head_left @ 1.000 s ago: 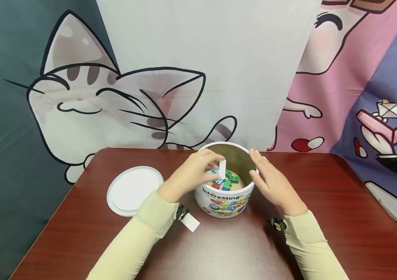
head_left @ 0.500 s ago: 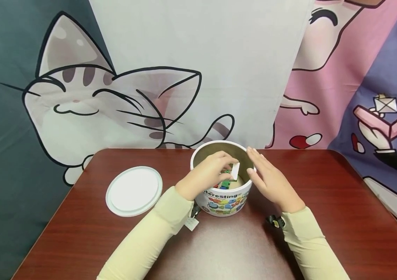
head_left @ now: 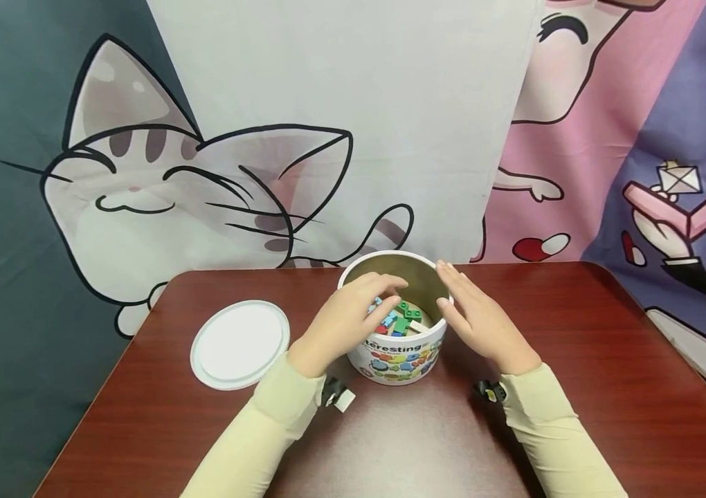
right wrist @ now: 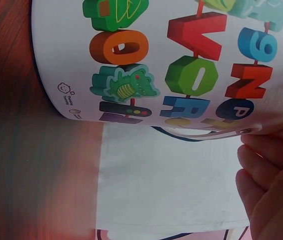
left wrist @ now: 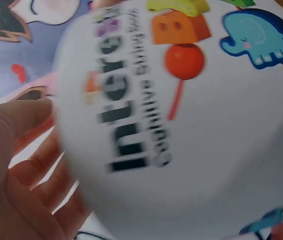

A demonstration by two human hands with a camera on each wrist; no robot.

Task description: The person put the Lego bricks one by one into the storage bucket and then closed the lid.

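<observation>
A white round tub (head_left: 362, 360) with printed toy pictures stands on the table, its top uncovered. Over its left rim reaches my left hand (head_left: 343, 315), fingers loosely bent and holding nothing. Below those fingers, green bricks (head_left: 401, 325) and several blue and red ones lie on the tub's floor. A white block (head_left: 418, 326) lies beside them near the front wall. My right hand (head_left: 486, 328) rests at the right rim with its fingers straight. In the right wrist view its fingertips touch the rim near the tub's white handle (right wrist: 209, 134).
A round white lid (head_left: 239, 344) lies flat left of the tub on the brown wooden table (head_left: 596, 360). Behind the table's far edge hangs a cartoon-printed cloth (head_left: 440, 124).
My left hand carried the white block rightward inside the tub, let it go and drew back left. The block now lies on the bottom. My right hand stays at the rim.
</observation>
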